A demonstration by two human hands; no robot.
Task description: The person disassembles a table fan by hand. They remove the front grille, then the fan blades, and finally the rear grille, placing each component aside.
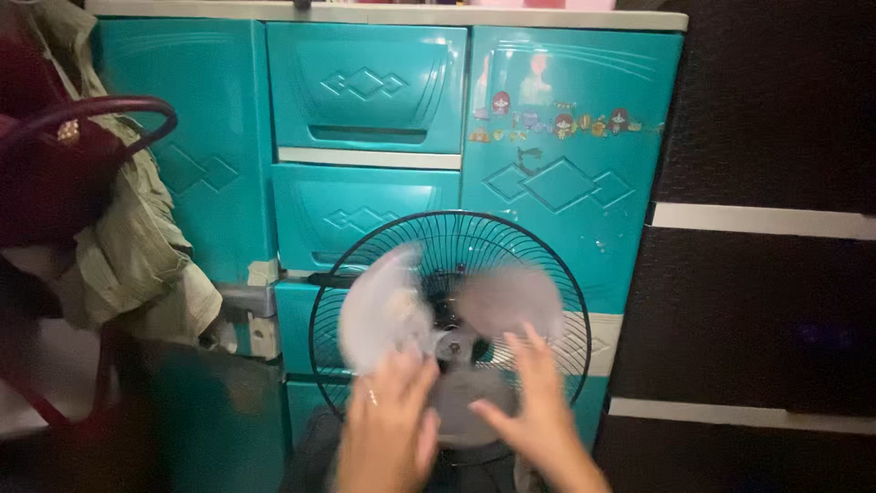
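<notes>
An electric fan stands low in the middle of the view, its front cover off. Its black wire rear guard rings a translucent grey three-blade propeller, which looks blurred. My left hand, a ring on one finger, reaches up to the lower left blade, fingers near the grey hub. My right hand is spread open against the lower right of the blades, fingers apart. Whether either hand grips a blade is hidden by blur.
A teal plastic cabinet with drawers and cartoon stickers stands right behind the fan. A dark panel with pale stripes is at the right. A maroon handbag and a beige garment hang at the left.
</notes>
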